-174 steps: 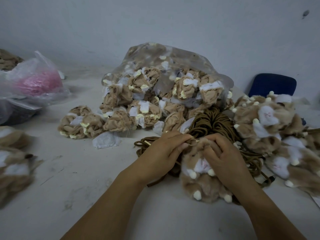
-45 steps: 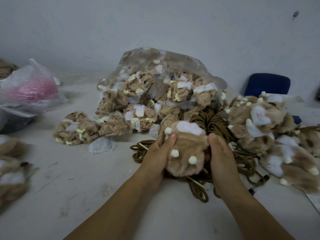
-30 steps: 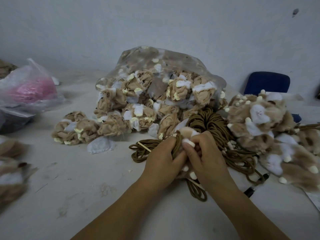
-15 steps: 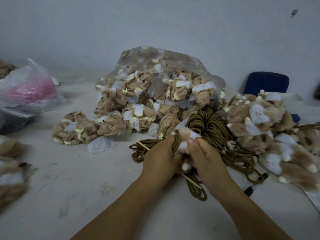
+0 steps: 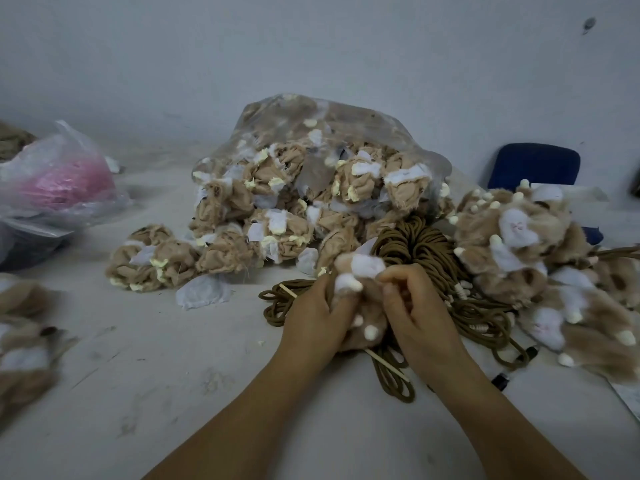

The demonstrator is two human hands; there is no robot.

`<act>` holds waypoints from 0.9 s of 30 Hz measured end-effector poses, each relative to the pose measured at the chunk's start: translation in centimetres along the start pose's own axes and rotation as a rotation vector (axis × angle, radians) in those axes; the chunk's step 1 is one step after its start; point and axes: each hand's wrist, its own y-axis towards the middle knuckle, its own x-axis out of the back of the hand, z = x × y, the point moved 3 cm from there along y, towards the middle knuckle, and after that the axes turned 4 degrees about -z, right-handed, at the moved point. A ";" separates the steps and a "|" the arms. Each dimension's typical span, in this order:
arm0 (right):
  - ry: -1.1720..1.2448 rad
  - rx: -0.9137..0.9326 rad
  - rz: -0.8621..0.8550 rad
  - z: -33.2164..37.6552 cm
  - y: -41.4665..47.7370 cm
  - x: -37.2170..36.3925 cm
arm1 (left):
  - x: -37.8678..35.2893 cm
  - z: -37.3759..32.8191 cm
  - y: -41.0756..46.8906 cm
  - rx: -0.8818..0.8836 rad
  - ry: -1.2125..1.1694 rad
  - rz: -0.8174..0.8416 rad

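Both my hands hold one small tan plush toy (image 5: 360, 271) with white patches and cream nubs, just above the table in the middle of the head view. My left hand (image 5: 315, 313) grips its left side with curled fingers. My right hand (image 5: 412, 306) grips its right side, fingers curled in against the fur. Under the toy lie a bundle of brown cord (image 5: 415, 244) and a thin wooden stick (image 5: 388, 367). Most of the toy's body is hidden between my palms.
A clear plastic bag (image 5: 346, 119) spills inside-out tan toy skins (image 5: 277, 216) behind my hands. Finished fluffy toys (image 5: 519, 244) pile up at the right, more (image 5: 20, 341) at the left edge. A bag with pink material (image 5: 59, 181) sits far left, a blue chair (image 5: 533, 164) at the back right.
Both hands have squeezed in around the toy, which was held up broad and flat 1.5 s ago. Its white-patched end now pokes up between my fingers.
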 end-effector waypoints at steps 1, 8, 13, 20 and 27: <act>-0.009 -0.003 -0.022 0.0 0.0 0.4 | 0.2 0.1 0.1 0.029 -0.078 -0.031; -0.483 0.063 0.439 -0.9 -1.3 -2.4 | 1.5 0.5 1.1 0.445 -0.948 -0.108; -0.530 0.076 0.471 -1.2 -1.8 -2.8 | 1.4 -0.2 1.3 0.436 -1.133 -0.041; -0.406 -0.163 0.243 -1.8 -0.5 -0.7 | 2.1 0.0 1.7 0.416 -1.210 0.041; 0.359 -0.522 0.110 -2.0 -0.1 -0.1 | -0.5 -0.3 0.4 0.342 -0.985 0.399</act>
